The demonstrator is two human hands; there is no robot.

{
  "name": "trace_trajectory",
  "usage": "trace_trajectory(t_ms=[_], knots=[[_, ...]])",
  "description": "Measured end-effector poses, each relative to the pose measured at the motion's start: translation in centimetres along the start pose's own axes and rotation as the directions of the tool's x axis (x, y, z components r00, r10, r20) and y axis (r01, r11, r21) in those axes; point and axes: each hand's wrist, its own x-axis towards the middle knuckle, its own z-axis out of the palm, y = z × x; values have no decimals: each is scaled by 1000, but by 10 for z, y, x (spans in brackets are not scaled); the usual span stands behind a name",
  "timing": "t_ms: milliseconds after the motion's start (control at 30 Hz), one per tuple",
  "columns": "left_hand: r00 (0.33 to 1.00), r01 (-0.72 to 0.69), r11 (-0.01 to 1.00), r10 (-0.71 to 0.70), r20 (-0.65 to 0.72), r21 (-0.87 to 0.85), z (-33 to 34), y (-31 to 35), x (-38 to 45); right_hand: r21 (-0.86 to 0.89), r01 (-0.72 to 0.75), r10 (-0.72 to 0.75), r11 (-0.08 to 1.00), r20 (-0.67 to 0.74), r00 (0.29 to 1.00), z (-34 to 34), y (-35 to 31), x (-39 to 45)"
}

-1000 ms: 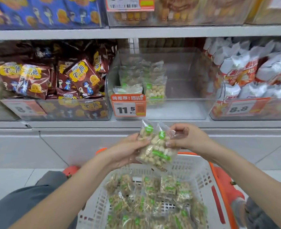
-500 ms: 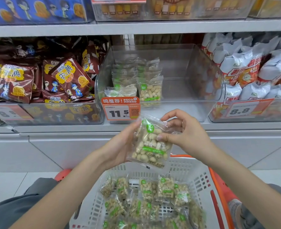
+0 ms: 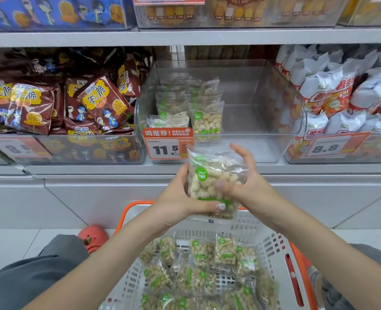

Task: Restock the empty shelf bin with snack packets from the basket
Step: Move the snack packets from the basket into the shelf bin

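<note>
I hold a snack packet (image 3: pixel 214 182) upright below the shelf bin (image 3: pixel 274 108), left hand (image 3: pixel 180 198) and right hand (image 3: pixel 245 182) fingers curled round it, squaring it for stacking.

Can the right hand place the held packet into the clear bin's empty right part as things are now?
Probably yes. The right hand holds the peanut packet just before the clear bin, whose top is open. Nothing stands between them, and its right part looks bare.

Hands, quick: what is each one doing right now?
Left hand: fingers curled round the peanut packet, holding it.
Right hand: fingers gripping the same packet.
</note>
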Motion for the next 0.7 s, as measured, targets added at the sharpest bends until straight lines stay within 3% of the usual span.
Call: trace_trajectory(t_ms=[67,133,433,533,633,700], knots=[[1000,-4,999,4,-4,39,2,0,0,88,16,-21,996,50,999,3,5,0],[1000,-24,997,24,9,72,3,-3,-1,100,57,-57,993,-6,998,5,5,0],[987,-155,915,163,10,372,15,17,-10,-79,119,-128,990,-121,984,1,-1,2],[972,-206,750,232,41,629,4,30,-6,-104,183,-201,978,-205,958,-7,-24,6],[953,-233,414,277,123,880,-11,38,-2,-210,303,-363,929,-376,853,-27,-64,19],[941,-248,264,292,168,932,-20,38,0,-300,339,-440,892,-399,804,-39,-88,35]])
